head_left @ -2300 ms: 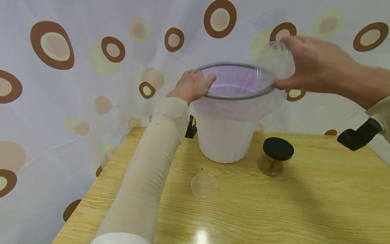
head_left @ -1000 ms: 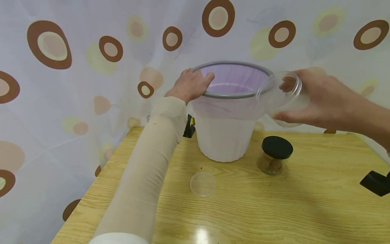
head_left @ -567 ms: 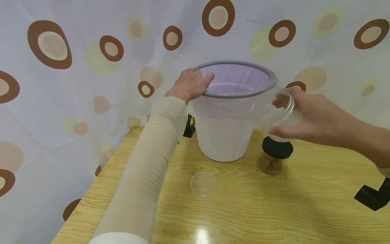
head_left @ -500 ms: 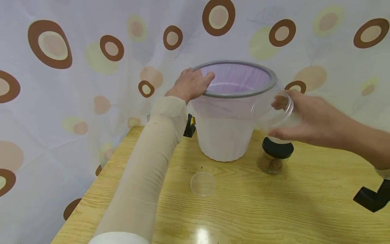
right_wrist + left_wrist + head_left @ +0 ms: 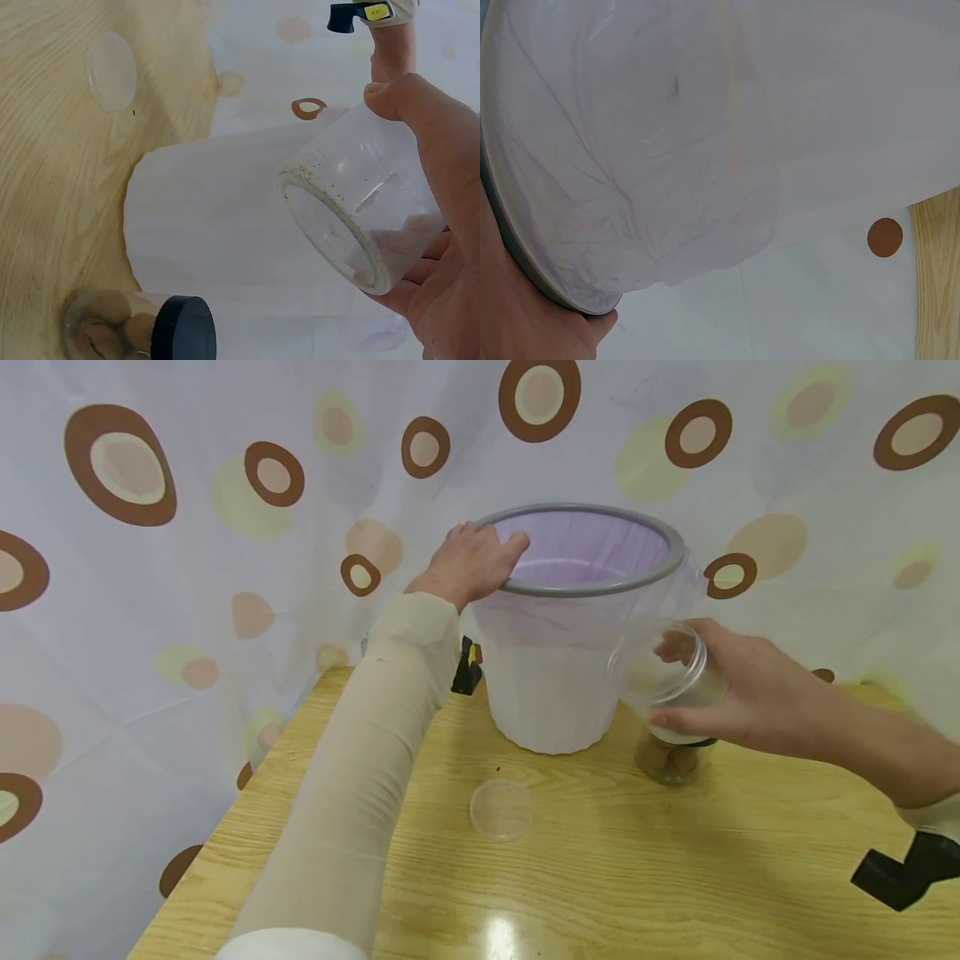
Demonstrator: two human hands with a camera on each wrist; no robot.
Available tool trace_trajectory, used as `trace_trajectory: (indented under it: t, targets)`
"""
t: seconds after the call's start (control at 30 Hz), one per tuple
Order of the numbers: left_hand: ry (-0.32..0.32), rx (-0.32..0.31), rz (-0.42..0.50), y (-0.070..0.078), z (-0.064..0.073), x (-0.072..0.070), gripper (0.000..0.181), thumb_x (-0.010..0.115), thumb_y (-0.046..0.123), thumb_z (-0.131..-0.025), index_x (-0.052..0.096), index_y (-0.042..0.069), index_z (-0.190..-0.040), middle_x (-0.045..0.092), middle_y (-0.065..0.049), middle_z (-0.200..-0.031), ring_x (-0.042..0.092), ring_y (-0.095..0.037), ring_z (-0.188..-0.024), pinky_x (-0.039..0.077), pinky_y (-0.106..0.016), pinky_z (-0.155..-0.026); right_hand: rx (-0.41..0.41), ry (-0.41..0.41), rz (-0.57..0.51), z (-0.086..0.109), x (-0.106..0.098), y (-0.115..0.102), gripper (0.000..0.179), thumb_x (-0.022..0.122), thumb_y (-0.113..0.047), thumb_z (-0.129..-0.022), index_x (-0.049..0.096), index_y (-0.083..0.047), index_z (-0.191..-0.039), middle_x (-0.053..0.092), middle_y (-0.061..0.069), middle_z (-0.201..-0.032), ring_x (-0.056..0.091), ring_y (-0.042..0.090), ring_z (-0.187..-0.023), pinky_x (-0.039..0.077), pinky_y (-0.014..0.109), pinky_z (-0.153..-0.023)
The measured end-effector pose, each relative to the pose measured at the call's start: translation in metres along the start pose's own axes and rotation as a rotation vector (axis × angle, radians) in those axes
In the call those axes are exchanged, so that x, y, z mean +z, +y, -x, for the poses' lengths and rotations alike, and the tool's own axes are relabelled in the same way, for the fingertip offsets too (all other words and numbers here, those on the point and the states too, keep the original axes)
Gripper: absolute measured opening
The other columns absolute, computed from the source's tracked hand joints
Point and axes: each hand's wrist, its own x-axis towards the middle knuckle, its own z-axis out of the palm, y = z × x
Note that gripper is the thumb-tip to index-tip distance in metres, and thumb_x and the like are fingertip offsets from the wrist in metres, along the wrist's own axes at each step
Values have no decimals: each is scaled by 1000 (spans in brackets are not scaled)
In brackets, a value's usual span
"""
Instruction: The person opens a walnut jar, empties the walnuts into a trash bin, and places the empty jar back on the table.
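Observation:
My left hand (image 5: 472,564) grips the grey rim of a white waste bin (image 5: 555,685) lined with a thin purple bag. In the left wrist view, the thumb and part of that hand (image 5: 536,326) show along the rim. My right hand (image 5: 757,685) holds a clear plastic jar (image 5: 652,668), fingers and thumb round its side, to the right of the bin. The jar is tilted, its threaded mouth facing left. Small brown specks cling inside the jar (image 5: 360,202) near its base in the right wrist view. Behind it, a black-lidded jar (image 5: 671,767) is partly hidden.
A clear round lid (image 5: 501,810) lies flat on the wooden table (image 5: 600,877) in front of the bin. Brown round pieces fill the black-lidded jar (image 5: 109,326). One dark speck sits beside the lid. A patterned sheet (image 5: 225,568) hangs behind and to the left.
The clear jar came away from above the bin's right rim, moved right, then down in front of the black-lidded jar. My left hand has stayed on the rim.

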Motion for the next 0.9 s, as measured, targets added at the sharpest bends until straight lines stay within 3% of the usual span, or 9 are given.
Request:
trace_trajectory:
  t: [0.1, 0.4, 0.57, 0.7, 0.8, 0.9]
  targets:
    - [-4, -1, -2, 0, 0, -1, 71, 15, 52, -102, 43, 4, -145, 28, -10, -162, 19, -26, -151, 16, -36, -124, -3, 12, -32, 3, 5, 2, 71, 87, -34, -75, 50, -11, -131, 69, 11, -123, 67, 28, -107, 39, 7, -78]
    - [-9, -7, 9, 0, 0, -1, 71, 15, 53, -102, 40, 5, -148, 25, -9, -163, 15, -26, -153, 14, -36, -125, -32, -35, -83, 10, 24, 7, 72, 84, -36, -79, 46, -13, -135, 65, 12, -127, 63, 29, -113, 39, 9, -82]
    - [-9, -11, 15, -1, -1, -1, 72, 15, 54, -102, 38, 5, -149, 25, -9, -163, 17, -25, -152, 15, -36, -125, -27, -59, -124, 12, 42, 6, 72, 83, -38, -80, 45, -12, -137, 64, 12, -128, 62, 30, -116, 43, 17, -87]
    - [1, -4, 8, -2, -1, -1, 68, 15, 52, -102, 46, 4, -140, 33, -10, -159, 25, -26, -146, 19, -35, -123, -3, -77, -165, 12, 56, 5, 71, 81, -40, -81, 45, -13, -137, 63, 11, -130, 61, 30, -120, 45, 20, -89]
    - [-6, -2, 4, -2, -1, -1, 68, 15, 52, -101, 47, 4, -138, 33, -9, -159, 25, -26, -147, 18, -35, -123, 8, -82, -186, 13, 67, 6, 72, 81, -40, -81, 44, -14, -138, 63, 10, -130, 61, 29, -120, 45, 17, -88]
    - [-15, 0, 6, -2, -1, -2, 70, 14, 52, -101, 45, 5, -142, 30, -8, -161, 21, -25, -149, 16, -34, -124, 17, -87, -197, 14, 79, 8, 75, 81, -41, -81, 43, -13, -140, 63, 9, -130, 61, 28, -120, 49, 24, -89]
